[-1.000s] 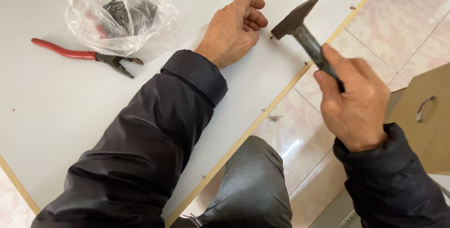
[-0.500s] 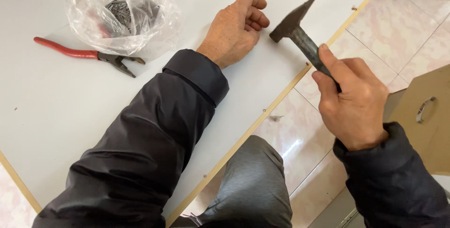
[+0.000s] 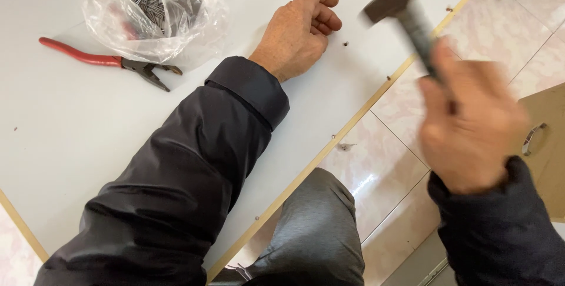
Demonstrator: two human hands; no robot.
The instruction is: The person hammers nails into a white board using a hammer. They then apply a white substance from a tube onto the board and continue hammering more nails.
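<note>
hammer (image 3: 400, 9) just swung up, blurry now, my right hand (image 3: 471, 127) fingers clamped on its handle, left hand (image 3: 297, 33) loosely curled by 1 nail (image 3: 345, 43) sticking out of the white panel (image 3: 70, 145), so another hit looks likely.

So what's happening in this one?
A person leans over a white board lying on a tiled floor. The right hand grips a hammer, raised and motion-blurred above the board's edge. The left hand rests curled on the board beside a small nail. A plastic bag of nails and red-handled pliers lie nearby.
</note>
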